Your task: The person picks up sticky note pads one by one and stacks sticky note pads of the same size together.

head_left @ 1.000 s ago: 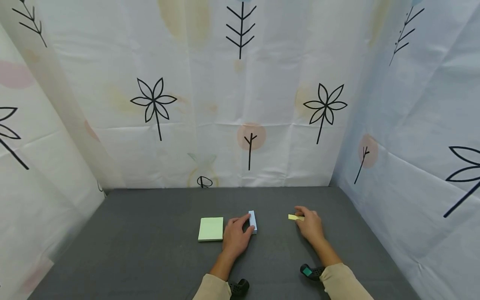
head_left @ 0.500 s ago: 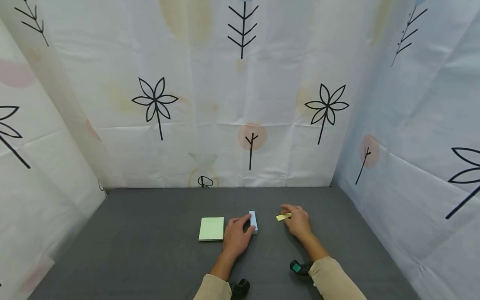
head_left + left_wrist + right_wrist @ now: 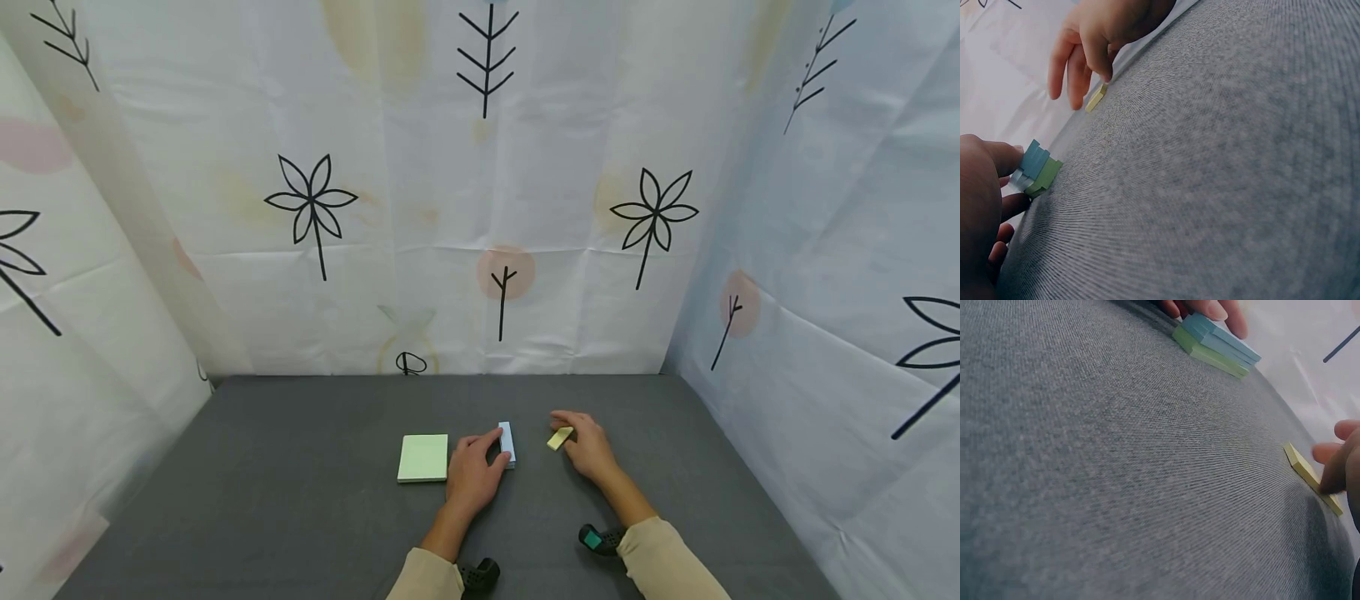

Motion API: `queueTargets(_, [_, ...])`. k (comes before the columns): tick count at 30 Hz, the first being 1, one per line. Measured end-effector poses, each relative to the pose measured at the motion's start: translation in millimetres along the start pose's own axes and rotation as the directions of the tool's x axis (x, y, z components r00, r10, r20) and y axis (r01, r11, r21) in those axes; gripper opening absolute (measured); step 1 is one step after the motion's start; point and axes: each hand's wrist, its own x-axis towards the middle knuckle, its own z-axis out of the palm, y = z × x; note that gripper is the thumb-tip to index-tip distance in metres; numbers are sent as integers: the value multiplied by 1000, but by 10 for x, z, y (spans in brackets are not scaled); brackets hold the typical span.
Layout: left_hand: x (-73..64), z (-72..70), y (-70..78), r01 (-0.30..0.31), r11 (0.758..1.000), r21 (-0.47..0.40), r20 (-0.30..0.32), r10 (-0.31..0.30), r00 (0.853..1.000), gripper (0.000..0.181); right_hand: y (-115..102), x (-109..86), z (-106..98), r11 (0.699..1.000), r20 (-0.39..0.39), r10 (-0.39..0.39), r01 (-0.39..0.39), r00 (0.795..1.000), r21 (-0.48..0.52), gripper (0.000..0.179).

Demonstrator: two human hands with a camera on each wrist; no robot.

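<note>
A narrow blue sticky-note pad (image 3: 506, 444) lies stacked on a narrow green sticky-note pad (image 3: 1210, 358), which shows in the wrist views. My left hand (image 3: 474, 473) holds this stack between thumb and fingers, from its left side. To the right, a narrow yellow sticky-note pad (image 3: 560, 438) sits slanted at the tabletop. My right hand (image 3: 588, 446) has its thumb and finger around the far end of that pad, with the other fingers stretched out past it. In the right wrist view the thumb (image 3: 1337, 475) bends down against the yellow pad.
A square pale green sticky-note pad (image 3: 422, 458) lies just left of my left hand. The dark grey tabletop (image 3: 300, 500) is bounded by white printed cloth (image 3: 420, 292) at the back and sides. Black straps (image 3: 600, 540) circle both wrists.
My right hand has moved left with the yellow pad, nearer the blue and green stack, and the pad has turned to a slant. My left hand has stayed on the stack.
</note>
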Motion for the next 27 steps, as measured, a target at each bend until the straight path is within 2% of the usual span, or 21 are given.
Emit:
queueTargets(5, [3, 1, -4, 4, 1000, 1, -2, -4, 1000, 40, 3, -41, -2, 1000, -33, -29, 28, 999, -7, 43])
queueTargets(12, [13, 7, -8, 13, 1000, -2, 0, -13, 1000, 41, 25, -52, 21, 990, -38, -58, 53, 998, -128, 51])
queueTargets(20, [7, 22, -7, 3, 1000, 5, -6, -3, 1000, 40, -3, -53, -14, 964, -29, -75, 65, 997, -258, 59])
queueTargets(27, [2, 14, 0, 9, 1000, 8, 0, -9, 1000, 40, -9, -84, -58, 966, -27, -86, 77, 996, -246, 56])
